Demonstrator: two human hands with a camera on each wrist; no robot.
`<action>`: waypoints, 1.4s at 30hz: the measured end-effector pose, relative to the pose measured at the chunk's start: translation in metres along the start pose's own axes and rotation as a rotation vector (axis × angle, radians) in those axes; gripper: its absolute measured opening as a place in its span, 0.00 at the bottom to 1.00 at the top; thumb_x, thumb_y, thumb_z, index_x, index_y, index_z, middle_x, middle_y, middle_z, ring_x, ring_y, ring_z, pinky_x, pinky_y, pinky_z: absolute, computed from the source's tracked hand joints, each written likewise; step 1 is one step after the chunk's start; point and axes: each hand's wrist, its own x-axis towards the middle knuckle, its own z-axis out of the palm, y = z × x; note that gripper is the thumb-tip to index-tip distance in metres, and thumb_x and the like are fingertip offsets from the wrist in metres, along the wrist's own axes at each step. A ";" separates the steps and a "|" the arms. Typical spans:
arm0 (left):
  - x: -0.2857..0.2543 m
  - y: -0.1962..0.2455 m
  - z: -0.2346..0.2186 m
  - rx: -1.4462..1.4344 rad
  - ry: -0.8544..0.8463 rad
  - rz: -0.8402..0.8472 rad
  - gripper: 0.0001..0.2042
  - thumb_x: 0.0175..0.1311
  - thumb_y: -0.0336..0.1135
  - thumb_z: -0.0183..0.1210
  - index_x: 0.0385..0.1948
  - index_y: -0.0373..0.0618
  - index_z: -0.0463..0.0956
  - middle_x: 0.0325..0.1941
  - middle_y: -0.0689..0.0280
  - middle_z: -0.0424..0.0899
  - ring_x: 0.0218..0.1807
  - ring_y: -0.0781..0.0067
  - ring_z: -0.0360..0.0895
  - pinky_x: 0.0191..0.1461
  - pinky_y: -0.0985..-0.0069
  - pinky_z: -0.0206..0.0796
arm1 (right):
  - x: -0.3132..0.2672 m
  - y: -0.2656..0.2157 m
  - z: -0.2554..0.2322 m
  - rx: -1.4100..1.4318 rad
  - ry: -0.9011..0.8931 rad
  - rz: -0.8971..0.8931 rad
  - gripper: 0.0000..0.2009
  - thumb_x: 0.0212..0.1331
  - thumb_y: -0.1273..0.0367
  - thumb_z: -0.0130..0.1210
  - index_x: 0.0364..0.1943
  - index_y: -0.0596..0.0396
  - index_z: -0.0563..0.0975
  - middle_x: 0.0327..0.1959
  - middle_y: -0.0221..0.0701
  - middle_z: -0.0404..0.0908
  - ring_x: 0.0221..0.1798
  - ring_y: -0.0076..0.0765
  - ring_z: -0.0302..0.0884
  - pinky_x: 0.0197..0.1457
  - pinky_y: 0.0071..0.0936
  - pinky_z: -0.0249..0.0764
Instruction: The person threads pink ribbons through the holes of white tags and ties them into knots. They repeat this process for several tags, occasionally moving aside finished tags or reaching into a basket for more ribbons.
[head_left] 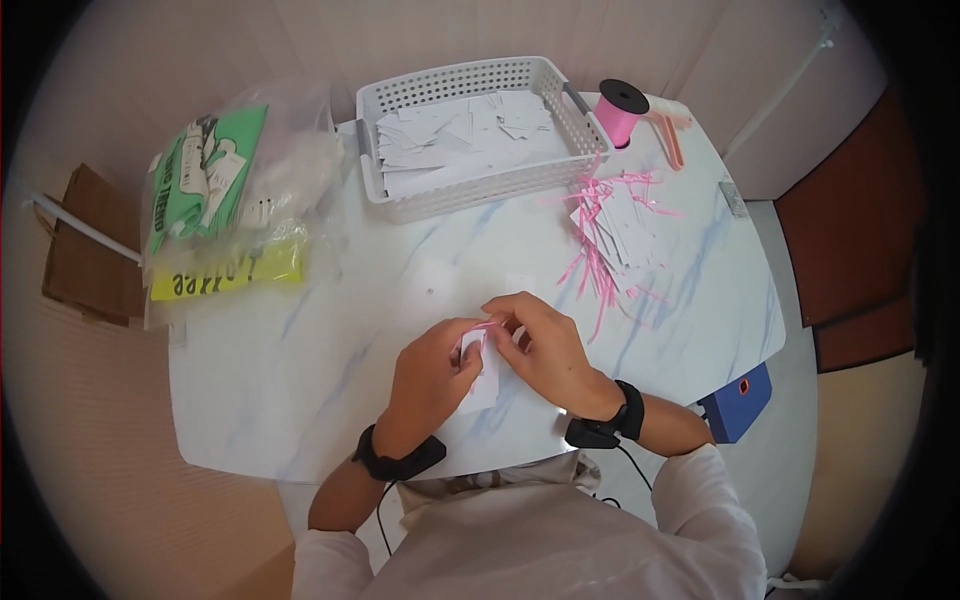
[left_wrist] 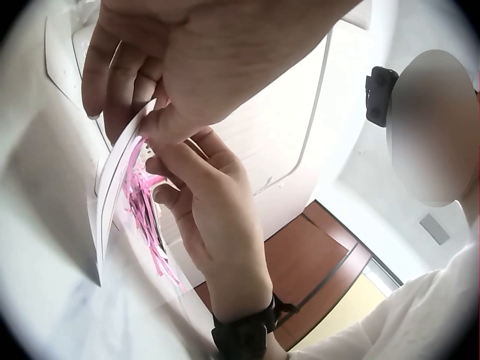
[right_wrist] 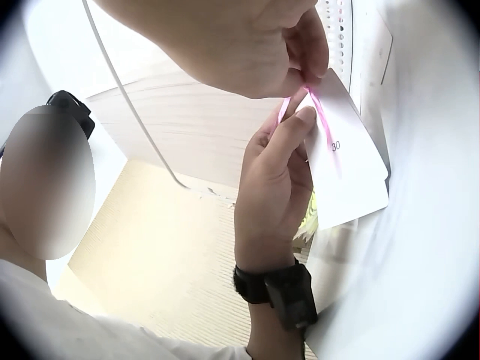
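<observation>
My left hand (head_left: 428, 372) grips a small stack of white cards (right_wrist: 346, 176) over the front of the table, its thumb lying across the top card. The number 30 is printed on that card, as the right wrist view shows. A thin pink ribbon (right_wrist: 323, 122) runs from the upper end of the cards. My right hand (head_left: 555, 352) pinches the ribbon between thumb and fingertips, close beside the left thumb. Its pinching fingertips partly hide the upper end of the ribbon.
A white perforated basket (head_left: 480, 197) of paper cards stands at the back. Cards with pink ribbons (head_left: 597, 240) lie in a pile at right, near a pink ribbon spool (head_left: 618, 122) and a peach-coloured tool (head_left: 672, 145). Plastic bags (head_left: 290, 195) lie at left on the marbled table (head_left: 260, 400).
</observation>
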 end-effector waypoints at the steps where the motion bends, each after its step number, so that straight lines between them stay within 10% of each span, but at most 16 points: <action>1: 0.000 0.000 -0.001 0.022 -0.041 -0.045 0.12 0.57 0.25 0.58 0.43 0.42 0.78 0.31 0.60 0.81 0.24 0.75 0.76 0.30 0.79 0.69 | -0.001 0.001 0.001 -0.009 -0.017 -0.004 0.10 0.55 0.77 0.56 0.42 0.54 0.75 0.33 0.34 0.78 0.28 0.34 0.79 0.30 0.26 0.75; 5: 0.002 0.006 -0.004 0.060 -0.138 -0.229 0.12 0.55 0.27 0.57 0.42 0.45 0.78 0.31 0.61 0.80 0.25 0.66 0.75 0.32 0.73 0.68 | 0.001 0.007 0.002 -0.101 -0.010 -0.110 0.10 0.53 0.78 0.57 0.40 0.55 0.76 0.32 0.34 0.77 0.30 0.38 0.77 0.31 0.30 0.74; 15: -0.002 -0.006 0.004 0.026 -0.024 -0.070 0.08 0.60 0.26 0.56 0.40 0.39 0.77 0.27 0.57 0.81 0.26 0.71 0.78 0.32 0.78 0.70 | 0.007 0.017 0.001 -0.363 -0.017 -0.255 0.06 0.50 0.75 0.60 0.33 0.54 0.77 0.27 0.31 0.76 0.31 0.39 0.76 0.31 0.32 0.73; 21: 0.004 -0.010 -0.004 -0.025 -0.128 -0.349 0.08 0.67 0.31 0.53 0.39 0.36 0.77 0.26 0.63 0.81 0.28 0.79 0.77 0.35 0.81 0.70 | 0.013 0.017 -0.003 -0.289 -0.019 -0.367 0.06 0.49 0.75 0.62 0.29 0.54 0.76 0.27 0.29 0.77 0.29 0.36 0.76 0.29 0.28 0.72; 29: 0.003 -0.023 0.006 -0.457 -0.033 -0.139 0.08 0.65 0.30 0.56 0.40 0.35 0.78 0.31 0.64 0.83 0.31 0.80 0.77 0.38 0.81 0.69 | 0.017 0.017 -0.004 -0.274 0.044 -0.525 0.09 0.44 0.77 0.65 0.30 0.54 0.78 0.29 0.29 0.79 0.30 0.35 0.77 0.29 0.27 0.72; 42: 0.004 -0.009 -0.003 -0.314 -0.048 -0.193 0.05 0.61 0.27 0.58 0.35 0.38 0.79 0.29 0.63 0.84 0.31 0.78 0.80 0.39 0.81 0.71 | 0.016 0.018 -0.009 -0.246 -0.028 -0.539 0.11 0.42 0.80 0.65 0.31 0.54 0.80 0.32 0.32 0.79 0.32 0.35 0.77 0.31 0.26 0.73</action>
